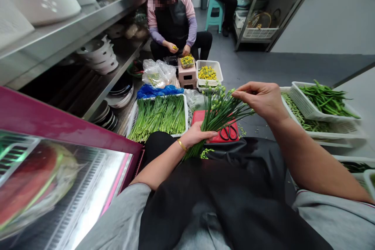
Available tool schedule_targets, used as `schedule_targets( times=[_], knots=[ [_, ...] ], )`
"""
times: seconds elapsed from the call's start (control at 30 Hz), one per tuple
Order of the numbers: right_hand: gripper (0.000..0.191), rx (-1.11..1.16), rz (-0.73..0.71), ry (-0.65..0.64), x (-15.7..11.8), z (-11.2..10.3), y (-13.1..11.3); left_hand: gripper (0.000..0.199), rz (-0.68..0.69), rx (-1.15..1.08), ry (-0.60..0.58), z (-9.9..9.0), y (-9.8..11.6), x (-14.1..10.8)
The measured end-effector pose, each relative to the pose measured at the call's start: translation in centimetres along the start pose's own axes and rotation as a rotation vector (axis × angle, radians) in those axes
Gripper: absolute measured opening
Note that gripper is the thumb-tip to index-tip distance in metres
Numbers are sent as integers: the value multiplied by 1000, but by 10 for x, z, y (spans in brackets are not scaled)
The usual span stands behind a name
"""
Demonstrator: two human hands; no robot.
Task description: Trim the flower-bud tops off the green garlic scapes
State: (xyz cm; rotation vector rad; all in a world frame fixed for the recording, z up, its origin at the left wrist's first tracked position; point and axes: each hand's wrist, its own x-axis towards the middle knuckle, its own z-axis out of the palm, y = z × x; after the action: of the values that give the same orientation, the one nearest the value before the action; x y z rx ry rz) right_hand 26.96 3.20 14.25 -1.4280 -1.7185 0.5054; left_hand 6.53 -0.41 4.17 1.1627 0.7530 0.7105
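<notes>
My left hand (197, 134), with a gold bangle at the wrist, is closed around a bunch of flowering chives (216, 115). The green stems fan upward and to the right, with pale buds at their tips. At the bunch's upper right, my right hand (260, 97) pinches by a bud tip; its fingertips partly hide what is between them. Below the bunch, a red stool top (199, 116) carries black-handled scissors (229, 133). To the left, a white basket (187, 115) holds many more green stems laid side by side.
Opposite, a person (172, 15) handles yellow flowers over a small pink stool (187, 73), beside a white basket (220, 71) of yellow flowers. Steel shelves (117, 4) with dishes line the left. A basket of green beans (310, 114) stands right. A glass-fronted display case (115, 144) is close at left.
</notes>
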Motion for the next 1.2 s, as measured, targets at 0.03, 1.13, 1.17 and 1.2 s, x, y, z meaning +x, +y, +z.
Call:
schedule_targets(
  times=[0.03,1.13,1.17,1.2],
  knots=[
    [24,-44,-19,-7,1,-2,2,44,7,3,-5,0,-1,1],
    [20,-563,-409,3,-10,-10,4,40,32,147,140,-6,-18,5],
    [22,-590,-398,35,-14,-10,-1,40,28,156,144,-5,-18,5],
    [23,-608,-395,57,-19,-9,-6,39,27,164,149,-5,-18,6]
  ],
)
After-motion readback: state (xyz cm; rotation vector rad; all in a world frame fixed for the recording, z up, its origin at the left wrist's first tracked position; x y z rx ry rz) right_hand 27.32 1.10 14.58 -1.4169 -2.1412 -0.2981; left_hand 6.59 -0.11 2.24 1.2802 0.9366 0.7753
